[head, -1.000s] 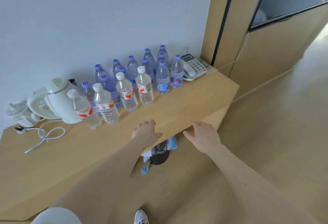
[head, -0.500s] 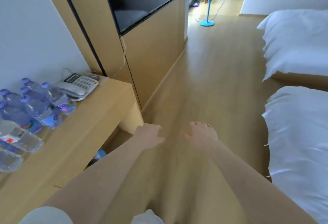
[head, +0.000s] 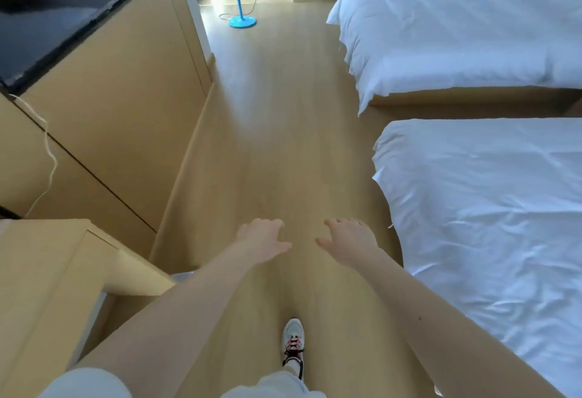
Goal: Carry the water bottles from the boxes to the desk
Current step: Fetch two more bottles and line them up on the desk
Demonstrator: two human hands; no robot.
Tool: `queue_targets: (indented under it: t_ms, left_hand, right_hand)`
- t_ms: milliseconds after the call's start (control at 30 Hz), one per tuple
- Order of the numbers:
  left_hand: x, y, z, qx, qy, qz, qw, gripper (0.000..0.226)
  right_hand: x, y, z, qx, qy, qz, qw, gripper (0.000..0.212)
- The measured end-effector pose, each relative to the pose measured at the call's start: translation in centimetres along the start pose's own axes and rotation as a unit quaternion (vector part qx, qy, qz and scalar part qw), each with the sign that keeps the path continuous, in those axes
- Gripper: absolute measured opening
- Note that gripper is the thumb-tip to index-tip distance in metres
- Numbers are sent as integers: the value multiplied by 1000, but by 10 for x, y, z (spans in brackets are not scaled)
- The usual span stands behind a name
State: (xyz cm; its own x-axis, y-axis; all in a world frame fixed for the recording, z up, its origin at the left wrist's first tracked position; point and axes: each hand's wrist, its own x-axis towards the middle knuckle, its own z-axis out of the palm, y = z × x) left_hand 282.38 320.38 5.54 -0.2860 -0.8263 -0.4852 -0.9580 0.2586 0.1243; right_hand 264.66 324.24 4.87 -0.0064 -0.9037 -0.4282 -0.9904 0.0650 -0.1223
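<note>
My left hand [head: 263, 238] and my right hand [head: 346, 241] are stretched out in front of me over the wooden floor, both empty with fingers spread. Only the end of the wooden desk [head: 41, 268] shows at the lower left. No water bottles or boxes are in view. My shoe [head: 293, 339] is on the floor below my hands.
Two beds with white covers [head: 491, 208] [head: 441, 32] line the right side. A wooden wall unit with a dark screen [head: 56, 10] runs along the left. A blue fan stand [head: 241, 18] with a cable stands at the far end of the floor aisle [head: 277, 133].
The view has swung right, away from the desk and its bottles, toward the aisle between the beds and wall unit. Both hands stay empty and held out in front.
</note>
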Motion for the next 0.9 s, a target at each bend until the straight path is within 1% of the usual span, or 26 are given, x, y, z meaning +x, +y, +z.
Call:
queue_targets:
  t_ms: [133,233,433,567,700,900]
  left_hand:
    - [73,-3,-36,-11,-13,28,999,55]
    - [121,-14,-64,6,-9,39,999,55]
    - [190,-28,-110,23,-5,45,999,55]
    - [229,-31,-127,16,1,44,999,53]
    - [265,-29,-142,28,-11,34,999,51]
    - [339,-19,-189,31,-20,-5,999,52]
  right_hand:
    - [62,7,-36,1,7,18,1000,54]
    - [103,10,-60,17,18,34,999,53]
    - [161,20,-88,6,3,59,998,51]
    - [204,27,-104,-1,-3,48,999,52]
    - [256,38,-116,5,-22,37,999,50]
    - [347,63,-157,7,-25,4,1000,53]
